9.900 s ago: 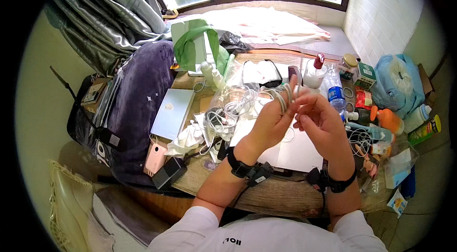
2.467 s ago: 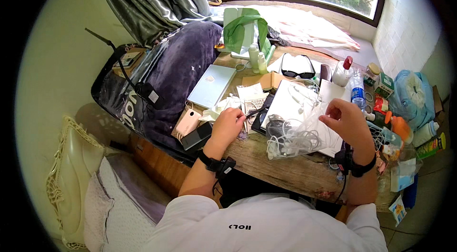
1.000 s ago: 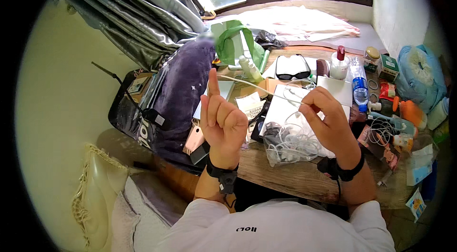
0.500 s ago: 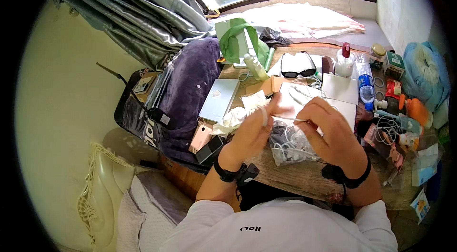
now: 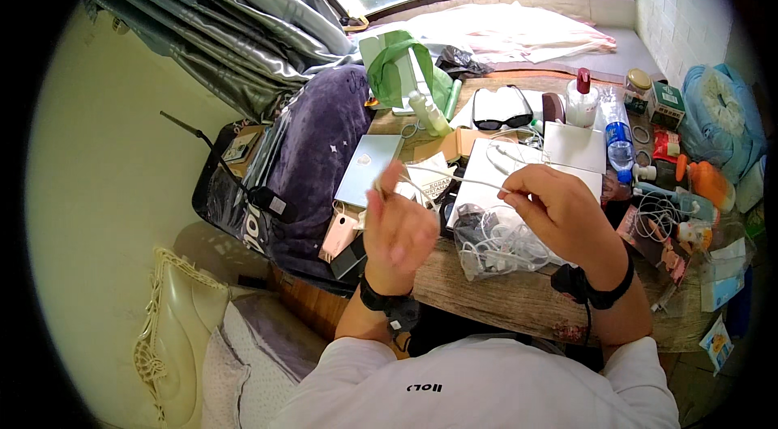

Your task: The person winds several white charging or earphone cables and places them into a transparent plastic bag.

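Note:
A thin white cable [image 5: 476, 181] stretches between my two hands above the table. My right hand [image 5: 559, 214] pinches one part of it between thumb and fingertips. On the left, my left hand [image 5: 397, 234] is raised with the cable running to its upper fingers; it is somewhat blurred, and its grip is partly hidden. Below and between the hands lies a clear plastic bag [image 5: 494, 255] of coiled white cables. Behind the cable is a white box [image 5: 490, 155] with another cable lying across it.
A light blue box [image 5: 369, 166], a pink phone-like item [image 5: 339, 234] and a dark purple plush cushion [image 5: 316, 162] are at the left. Sunglasses [image 5: 502, 107] rest at the back. A water bottle [image 5: 619, 141], an orange bottle [image 5: 707, 183] and tangled cable [image 5: 660, 214] crowd the right.
My left hand has moved left and turned upright, away from my right hand. The cable span between them is longer. My right hand has barely moved.

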### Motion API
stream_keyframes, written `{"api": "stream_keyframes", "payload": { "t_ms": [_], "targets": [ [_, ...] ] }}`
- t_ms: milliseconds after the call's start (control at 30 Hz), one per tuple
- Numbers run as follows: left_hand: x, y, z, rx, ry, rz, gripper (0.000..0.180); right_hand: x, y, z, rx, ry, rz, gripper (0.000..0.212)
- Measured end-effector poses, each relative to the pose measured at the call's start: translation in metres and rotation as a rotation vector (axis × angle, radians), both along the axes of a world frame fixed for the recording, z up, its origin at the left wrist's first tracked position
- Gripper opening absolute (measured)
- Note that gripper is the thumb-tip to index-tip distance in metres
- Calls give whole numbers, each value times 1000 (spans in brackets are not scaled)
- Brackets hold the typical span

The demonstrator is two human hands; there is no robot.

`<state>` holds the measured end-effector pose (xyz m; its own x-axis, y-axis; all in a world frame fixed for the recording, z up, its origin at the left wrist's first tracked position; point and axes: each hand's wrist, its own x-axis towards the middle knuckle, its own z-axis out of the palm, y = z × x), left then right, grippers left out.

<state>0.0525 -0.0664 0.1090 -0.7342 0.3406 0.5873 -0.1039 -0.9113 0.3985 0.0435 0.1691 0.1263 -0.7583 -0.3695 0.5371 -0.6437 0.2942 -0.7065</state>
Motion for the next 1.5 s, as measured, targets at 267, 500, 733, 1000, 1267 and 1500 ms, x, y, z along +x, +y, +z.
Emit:
{"api": "stream_keyframes", "payload": {
  "t_ms": [267, 500, 733, 1000, 1267, 1500],
  "targets": [
    [-15, 18, 5, -372, 40, 664, 50, 11, -6, -7, 180, 116, 72, 10],
    [1, 25, -4, -1324, 454, 642, 47, 7, 10, 3, 121, 100, 20, 11],
    [3, 25, -23, -1109, 229, 417, 42, 1, 11, 9, 23, -95, 22, 14],
    [-2, 48, -20, -550, 23, 228, 46, 2, -5, -9, 10, -112, -15, 20],
    [-3, 76, -4, -603, 54, 486, 37, 6, -2, -5, -116, -114, 108, 41],
    [-14, 77, 7, -947, 108, 568, 22, -2, 11, -5, -55, -28, 45, 25]
  ]
}}
